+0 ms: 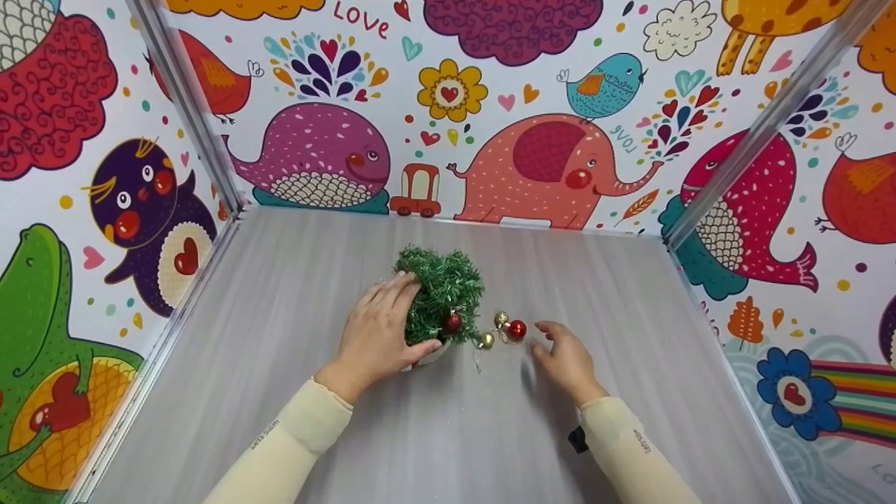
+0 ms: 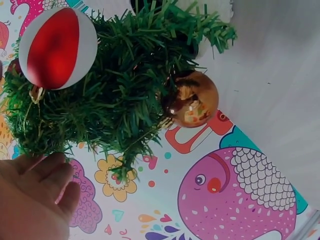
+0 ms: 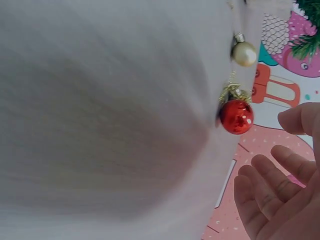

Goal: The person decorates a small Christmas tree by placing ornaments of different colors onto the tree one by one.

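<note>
A small green artificial Christmas tree stands on the table, its pot partly hidden. My left hand holds it from the left, fingers at the foliage and thumb low near the pot. Among its branches hang a dark red ball, a red-and-white ball and a copper-gold ball. Just right of the tree lie a shiny red ball and gold balls with string loops. My right hand hovers beside the red ball, fingers loosely curved, nothing in them.
The grey wood-grain table is bounded by printed panels at the back and sides. Metal corner posts stand at the back left and back right. A dark strap piece shows at the right wrist.
</note>
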Action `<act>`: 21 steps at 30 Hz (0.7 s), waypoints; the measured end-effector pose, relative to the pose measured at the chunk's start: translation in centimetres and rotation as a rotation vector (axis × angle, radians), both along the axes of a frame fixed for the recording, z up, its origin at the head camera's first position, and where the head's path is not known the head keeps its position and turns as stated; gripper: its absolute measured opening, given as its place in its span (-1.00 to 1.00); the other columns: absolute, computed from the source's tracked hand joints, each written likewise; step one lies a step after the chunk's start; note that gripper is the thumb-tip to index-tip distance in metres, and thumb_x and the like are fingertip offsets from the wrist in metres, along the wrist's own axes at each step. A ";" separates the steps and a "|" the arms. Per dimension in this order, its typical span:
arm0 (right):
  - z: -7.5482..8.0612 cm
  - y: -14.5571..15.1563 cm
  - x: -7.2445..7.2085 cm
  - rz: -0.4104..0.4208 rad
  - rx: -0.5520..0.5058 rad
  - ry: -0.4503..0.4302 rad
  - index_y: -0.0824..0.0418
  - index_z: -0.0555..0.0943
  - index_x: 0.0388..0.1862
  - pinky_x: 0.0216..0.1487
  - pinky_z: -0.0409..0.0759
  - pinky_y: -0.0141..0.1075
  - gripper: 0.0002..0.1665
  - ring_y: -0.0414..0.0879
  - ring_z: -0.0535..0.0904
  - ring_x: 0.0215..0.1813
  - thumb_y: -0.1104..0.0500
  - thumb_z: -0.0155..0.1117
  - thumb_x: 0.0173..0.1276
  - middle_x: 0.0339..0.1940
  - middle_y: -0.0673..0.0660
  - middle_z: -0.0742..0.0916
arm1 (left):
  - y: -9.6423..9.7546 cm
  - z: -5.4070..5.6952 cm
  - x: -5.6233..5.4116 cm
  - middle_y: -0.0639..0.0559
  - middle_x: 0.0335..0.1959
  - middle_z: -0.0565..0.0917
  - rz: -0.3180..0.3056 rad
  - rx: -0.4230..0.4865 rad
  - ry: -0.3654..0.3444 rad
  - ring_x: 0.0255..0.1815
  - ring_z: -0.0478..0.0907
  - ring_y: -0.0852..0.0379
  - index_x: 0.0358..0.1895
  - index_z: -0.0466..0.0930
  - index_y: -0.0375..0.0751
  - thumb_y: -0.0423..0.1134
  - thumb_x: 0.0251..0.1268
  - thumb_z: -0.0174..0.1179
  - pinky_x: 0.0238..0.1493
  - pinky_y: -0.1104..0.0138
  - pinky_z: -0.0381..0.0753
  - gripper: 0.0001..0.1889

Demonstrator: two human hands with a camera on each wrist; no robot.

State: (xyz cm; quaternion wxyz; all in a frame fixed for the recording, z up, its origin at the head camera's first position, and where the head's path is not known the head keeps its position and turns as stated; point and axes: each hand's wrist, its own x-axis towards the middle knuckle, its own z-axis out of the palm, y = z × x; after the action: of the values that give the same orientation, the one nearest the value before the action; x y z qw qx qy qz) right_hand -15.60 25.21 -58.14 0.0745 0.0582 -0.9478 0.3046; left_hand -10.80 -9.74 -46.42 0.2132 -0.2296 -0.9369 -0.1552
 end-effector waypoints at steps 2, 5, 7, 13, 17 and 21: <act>-0.1 -0.1 -0.4 0.003 0.001 -0.008 0.21 0.60 0.21 0.04 0.56 0.07 -0.49 0.11 0.62 0.10 0.17 0.39 0.27 0.13 0.19 0.68 | 0.0 0.0 0.1 -0.17 0.41 0.40 0.003 0.005 -0.005 0.46 0.26 -0.09 0.38 0.40 -0.32 0.33 0.05 0.35 0.44 0.04 0.19 -0.04; -0.2 -0.3 -1.0 0.010 0.004 -0.018 0.21 0.57 0.25 0.06 0.56 0.08 -0.44 0.12 0.61 0.12 0.19 0.39 0.25 0.17 0.20 0.66 | 0.1 0.1 0.1 -0.18 0.40 0.41 0.006 0.010 -0.002 0.46 0.27 -0.11 0.37 0.41 -0.33 0.32 0.04 0.36 0.44 0.03 0.19 -0.04; -0.4 -0.5 -1.4 0.014 0.011 -0.023 0.21 0.55 0.28 0.07 0.55 0.08 -0.40 0.12 0.61 0.13 0.19 0.40 0.24 0.20 0.21 0.64 | 0.3 0.0 0.1 -0.19 0.41 0.41 0.010 0.005 -0.006 0.46 0.27 -0.12 0.37 0.40 -0.33 0.34 0.04 0.35 0.45 0.03 0.18 -0.03; -0.8 -1.1 -2.5 0.049 0.034 -0.043 0.21 0.50 0.35 0.10 0.55 0.04 -0.32 0.12 0.59 0.15 0.17 0.39 0.22 0.23 0.22 0.61 | 0.4 0.1 0.1 -0.21 0.42 0.38 0.025 -0.015 -0.016 0.47 0.25 -0.13 0.38 0.38 -0.36 0.33 0.10 0.31 0.45 0.02 0.17 -0.05; -1.1 -1.3 -3.1 0.069 0.045 -0.050 0.21 0.49 0.36 0.11 0.55 0.04 -0.31 0.14 0.59 0.14 0.17 0.40 0.22 0.24 0.23 0.60 | 0.4 0.1 0.2 -0.21 0.42 0.38 0.040 -0.022 -0.012 0.47 0.24 -0.12 0.38 0.38 -0.36 0.30 0.13 0.31 0.44 0.01 0.19 -0.08; -1.6 -1.3 -3.2 0.069 0.063 -0.060 0.20 0.51 0.34 0.11 0.55 0.02 -0.32 0.12 0.60 0.13 0.17 0.42 0.21 0.21 0.20 0.62 | 0.7 0.1 0.3 -0.21 0.42 0.38 0.044 -0.023 -0.016 0.46 0.25 -0.14 0.38 0.38 -0.36 0.34 0.11 0.30 0.44 0.01 0.19 -0.05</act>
State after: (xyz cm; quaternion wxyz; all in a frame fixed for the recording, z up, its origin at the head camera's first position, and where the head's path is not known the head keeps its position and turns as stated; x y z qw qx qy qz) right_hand -18.76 23.86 -59.73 0.0335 0.0839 -0.9561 0.2786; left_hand -10.53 -9.06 -46.29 0.2064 -0.2104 -0.9450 -0.1416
